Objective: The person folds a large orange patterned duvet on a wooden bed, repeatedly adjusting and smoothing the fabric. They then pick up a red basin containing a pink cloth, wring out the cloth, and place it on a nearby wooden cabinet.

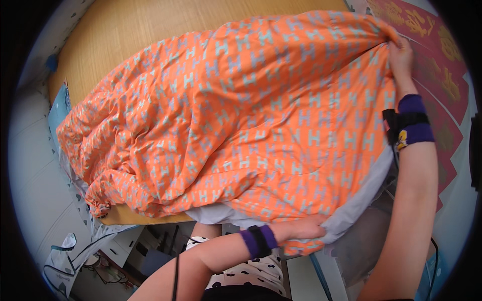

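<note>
An orange fabric cover (241,109) with a repeated grey and pale green letter pattern spreads in wrinkled folds before me, and it looks like a quilt or duvet cover. My right hand (401,56) grips its far right corner, where the cloth is drawn into tight folds. Along the near edge my left hand (307,227) has its fingers closed on the cover's border. A plain pale grey underside (361,209) shows along the near right edge, between the two hands. The cover's left end is bunched up.
Beneath the cover is a light brown bed mat or board (124,26). A red poster with gold characters (433,67) hangs on the right wall. A blue item (60,107) lies at the left edge. White drawers (120,244) and a clear plastic bag (357,240) are below.
</note>
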